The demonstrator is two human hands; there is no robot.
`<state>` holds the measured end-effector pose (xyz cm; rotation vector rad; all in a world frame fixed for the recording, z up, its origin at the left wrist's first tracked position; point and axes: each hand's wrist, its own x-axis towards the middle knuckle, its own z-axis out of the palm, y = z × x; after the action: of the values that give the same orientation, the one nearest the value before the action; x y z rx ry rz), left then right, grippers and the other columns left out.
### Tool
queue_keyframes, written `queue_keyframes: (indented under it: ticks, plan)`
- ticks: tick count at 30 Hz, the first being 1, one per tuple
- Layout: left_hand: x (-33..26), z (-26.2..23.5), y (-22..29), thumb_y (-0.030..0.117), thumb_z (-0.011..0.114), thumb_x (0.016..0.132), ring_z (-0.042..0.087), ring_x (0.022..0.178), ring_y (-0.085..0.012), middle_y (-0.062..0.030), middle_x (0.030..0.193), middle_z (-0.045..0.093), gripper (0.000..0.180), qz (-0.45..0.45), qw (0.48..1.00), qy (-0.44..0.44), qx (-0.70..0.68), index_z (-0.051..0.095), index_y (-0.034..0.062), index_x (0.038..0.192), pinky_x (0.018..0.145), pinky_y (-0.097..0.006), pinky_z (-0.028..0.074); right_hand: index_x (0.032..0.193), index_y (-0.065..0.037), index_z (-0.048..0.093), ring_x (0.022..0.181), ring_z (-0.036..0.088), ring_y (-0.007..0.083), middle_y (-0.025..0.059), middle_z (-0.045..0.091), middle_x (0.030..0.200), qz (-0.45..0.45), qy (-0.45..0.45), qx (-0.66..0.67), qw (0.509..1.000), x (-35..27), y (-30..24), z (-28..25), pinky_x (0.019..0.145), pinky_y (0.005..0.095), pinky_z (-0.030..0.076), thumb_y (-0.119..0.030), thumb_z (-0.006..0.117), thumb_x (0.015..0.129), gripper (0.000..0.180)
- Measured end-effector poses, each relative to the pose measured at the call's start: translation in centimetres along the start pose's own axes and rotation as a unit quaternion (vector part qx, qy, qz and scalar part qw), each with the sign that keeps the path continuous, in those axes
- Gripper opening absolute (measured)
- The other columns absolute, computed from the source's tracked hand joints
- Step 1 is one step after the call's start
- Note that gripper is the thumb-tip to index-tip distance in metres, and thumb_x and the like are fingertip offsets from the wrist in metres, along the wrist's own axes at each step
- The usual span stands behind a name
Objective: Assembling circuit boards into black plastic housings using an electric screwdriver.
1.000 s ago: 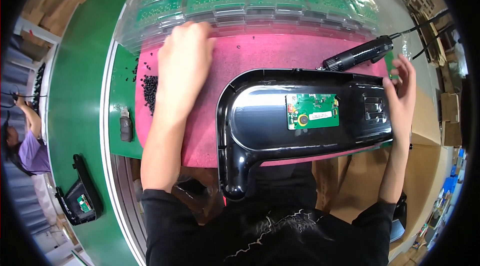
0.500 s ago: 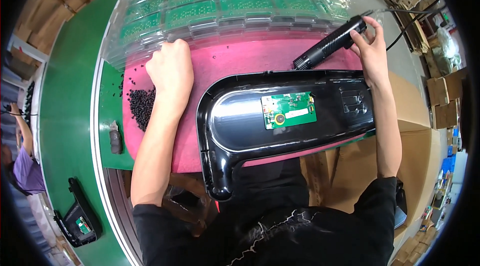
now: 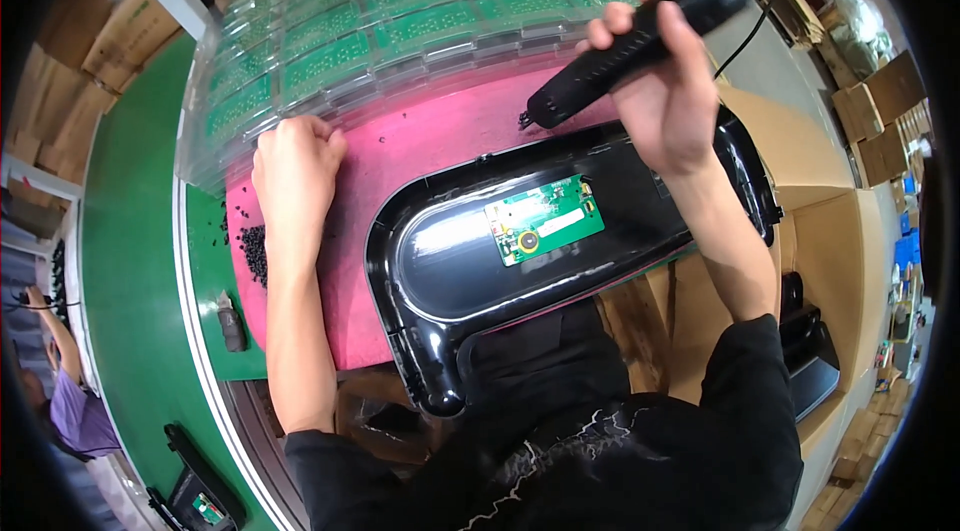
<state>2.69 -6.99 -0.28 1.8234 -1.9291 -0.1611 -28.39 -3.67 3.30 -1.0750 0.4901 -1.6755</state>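
Observation:
A glossy black plastic housing (image 3: 450, 271) lies on a pink mat (image 3: 420, 141) in front of me, with a small green circuit board (image 3: 543, 221) set in its middle. My right hand (image 3: 665, 91) grips a black electric screwdriver (image 3: 620, 51) with a cable, its tip hanging just above the housing's far rim. My left hand (image 3: 293, 176) rests curled on the pink mat to the left of the housing, close to a pile of small black screws (image 3: 252, 251). I cannot tell whether its fingers hold a screw.
Clear plastic trays of green circuit boards (image 3: 400, 21) are stacked beyond the mat. A green conveyor belt (image 3: 130, 261) runs on the left, carrying another black part (image 3: 200, 491). A co-worker in purple (image 3: 70, 401) sits far left. Cardboard boxes (image 3: 880, 111) stand on the right.
My right hand has brought the screwdriver from the right side in over the housing's far rim. My left hand has pulled back from the trays to the mat beside the screws.

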Motion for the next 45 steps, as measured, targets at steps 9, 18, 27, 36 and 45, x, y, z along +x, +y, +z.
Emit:
queue_keyframes:
  ticks: [9, 18, 27, 36, 45]
  plan:
    - [-4.8, -0.1, 5.8, 0.005, 0.079, 0.078, 0.07, 0.066, -0.0178, -0.0091, 0.077, 0.072, 0.012, 0.347, 0.867, -0.087, -0.347, 0.072, 0.0018, 0.088, 0.058, -0.028, 0.056, 0.126, 0.001, 0.048, 0.053, 0.049, 0.0095, 0.0023, 0.05, 0.087, -0.09, -0.12, 0.063, 0.987, -4.5, -4.3, 4.1, 0.066, 0.0305, 0.043, -0.06, 0.059, 0.089, 0.072]
    - [-5.6, -0.1, 6.7, 0.0, 0.078, 0.075, 0.068, 0.063, -0.0157, -0.0069, 0.073, 0.069, 0.014, 0.358, 0.848, -0.141, -0.364, 0.07, 0.001, 0.086, 0.055, -0.027, 0.054, 0.112, -0.008, 0.045, 0.054, 0.057, 0.0089, 0.0016, 0.051, 0.091, -0.102, -0.275, -0.087, 0.952, -4.5, -6.0, 3.3, 0.065, 0.0315, 0.049, -0.052, 0.069, 0.084, 0.057]
    - [-6.4, 0.2, 6.6, 0.002, 0.077, 0.078, 0.068, 0.063, -0.0193, -0.0075, 0.071, 0.065, 0.012, 0.355, 0.869, -0.135, -0.317, 0.067, 0.0025, 0.086, 0.056, -0.03, 0.055, 0.12, -0.008, 0.046, 0.059, 0.062, 0.0109, 0.004, 0.053, 0.098, -0.101, -0.316, -0.088, 0.939, -4.7, -4.6, 2.8, 0.065, 0.0301, 0.049, -0.055, 0.068, 0.086, 0.062]
    - [-6.5, 0.4, 7.4, 0.0, 0.076, 0.08, 0.068, 0.063, -0.0188, -0.0089, 0.076, 0.069, 0.015, 0.281, 0.872, -0.195, -0.351, 0.07, -0.0002, 0.094, 0.057, -0.028, 0.054, 0.122, -0.008, 0.046, 0.061, 0.065, 0.013, 0.0041, 0.055, 0.098, -0.086, -0.304, -0.108, 0.943, -4.9, -5.4, 2.7, 0.066, 0.0314, 0.051, -0.057, 0.068, 0.087, 0.064]
    - [-6.5, 0.7, 7.1, 0.002, 0.075, 0.082, 0.067, 0.062, -0.0175, -0.0104, 0.08, 0.071, 0.014, 0.259, 0.86, -0.244, -0.365, 0.07, -0.0022, 0.094, 0.056, -0.029, 0.052, 0.121, -0.007, 0.047, 0.062, 0.066, 0.013, 0.0041, 0.057, 0.097, -0.125, -0.314, -0.104, 0.935, -4.9, -4.8, 3.0, 0.061, 0.0306, 0.051, -0.055, 0.071, 0.087, 0.063]
